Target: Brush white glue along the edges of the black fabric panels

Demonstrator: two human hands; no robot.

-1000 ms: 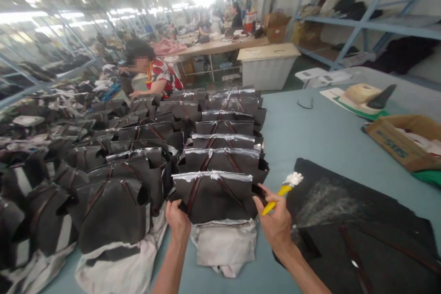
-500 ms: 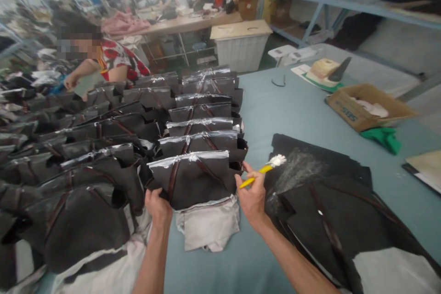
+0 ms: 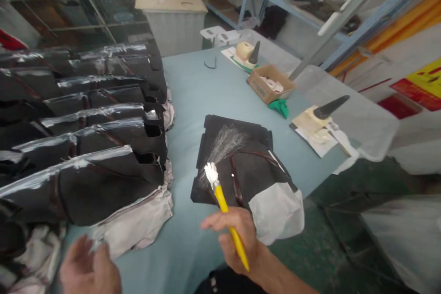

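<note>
My right hand (image 3: 246,239) grips a yellow-handled brush (image 3: 223,202), its bristles caked with white paste and pointing up and away from me. Just beyond the hand lies a dark bag panel (image 3: 255,170) with brown straps and a pale lining, over a black board (image 3: 217,138) smeared with white. My left hand (image 3: 91,266) is blurred at the lower left, thumb and fingers apart with nothing seen in them. Nearest to it is the front dark bag piece (image 3: 110,183) of an overlapping row; white paste streaks its top edge and pale lining cloth (image 3: 138,225) hangs out below.
Two cream tubs with dark handles or brushes, a near one (image 3: 312,126) and a far one (image 3: 245,53), stand at the table's right side. Between them are a small cardboard box (image 3: 262,89) and a green cloth (image 3: 279,108). A lidded bin (image 3: 175,27) stands behind the blue-green table (image 3: 186,78).
My view has swung right. My left hand has let go of the front bag piece and drawn back. My right hand, still holding the brush, has moved from that piece to the panel on the right.
</note>
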